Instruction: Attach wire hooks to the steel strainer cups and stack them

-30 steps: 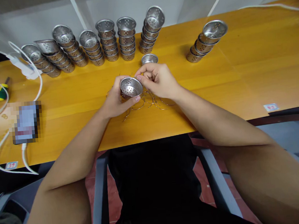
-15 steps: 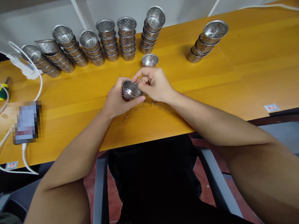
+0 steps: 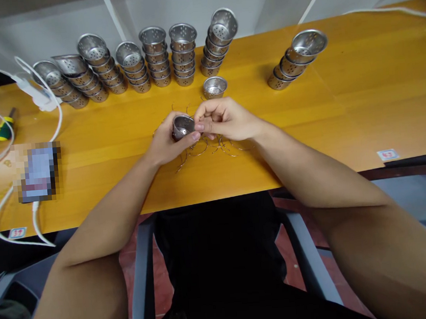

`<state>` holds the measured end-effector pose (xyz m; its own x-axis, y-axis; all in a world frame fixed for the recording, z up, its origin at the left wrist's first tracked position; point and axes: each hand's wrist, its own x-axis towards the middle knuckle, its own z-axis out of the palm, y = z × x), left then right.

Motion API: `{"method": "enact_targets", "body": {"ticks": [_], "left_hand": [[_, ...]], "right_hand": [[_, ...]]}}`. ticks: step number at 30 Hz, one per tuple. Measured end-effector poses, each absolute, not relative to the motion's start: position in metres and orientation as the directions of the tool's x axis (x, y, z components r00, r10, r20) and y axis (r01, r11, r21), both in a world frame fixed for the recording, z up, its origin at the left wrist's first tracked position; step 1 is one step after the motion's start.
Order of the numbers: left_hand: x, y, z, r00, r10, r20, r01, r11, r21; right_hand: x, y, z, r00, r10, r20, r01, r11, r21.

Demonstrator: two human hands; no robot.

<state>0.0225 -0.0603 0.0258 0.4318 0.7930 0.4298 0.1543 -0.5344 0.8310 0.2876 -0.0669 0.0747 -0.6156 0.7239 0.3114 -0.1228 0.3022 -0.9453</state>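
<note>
My left hand (image 3: pixel 167 143) is wrapped round a small perforated steel cup (image 3: pixel 182 125), held tilted just above the yellow wooden table (image 3: pixel 359 94). My right hand (image 3: pixel 225 121) is closed in a pinch at the cup's rim, thumb and forefinger pressed together on something thin I cannot make out. Several thin wire rings (image 3: pixel 212 147) lie scattered on the table under and around both hands. One single cup (image 3: pixel 214 86) stands just beyond my right hand.
Several stacks of the same perforated cups (image 3: pixel 161 60) line the table's far edge, with one more leaning stack (image 3: pixel 293 59) at the right. A white cable and plug (image 3: pixel 38 97), a green-handled screwdriver (image 3: pixel 3 129) and a blurred phone (image 3: pixel 37 173) lie at the left.
The cup has tipped from mouth-up onto its side in my left hand. My right hand has closed in on the rim and shifted slightly lower.
</note>
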Motion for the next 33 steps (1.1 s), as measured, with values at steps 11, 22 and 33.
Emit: {"method": "enact_targets", "body": {"ticks": [11, 22, 33], "left_hand": [[0.0231, -0.061, 0.0243, 0.44, 0.775, 0.454, 0.158, -0.564, 0.81], [0.0232, -0.0608, 0.0198, 0.448, 0.746, 0.492, 0.142, -0.603, 0.785], [0.0216, -0.0588, 0.0197, 0.47, 0.707, 0.528, 0.126, -0.646, 0.753]], "right_hand": [[0.2831, -0.071, 0.0708, -0.591, 0.753, 0.289, -0.083, 0.299, -0.951], [0.2814, -0.0701, 0.0648, -0.598, 0.722, 0.348, -0.123, 0.347, -0.93], [0.2825, -0.0724, 0.0652, -0.595, 0.72, 0.356, -0.128, 0.353, -0.927]]}}
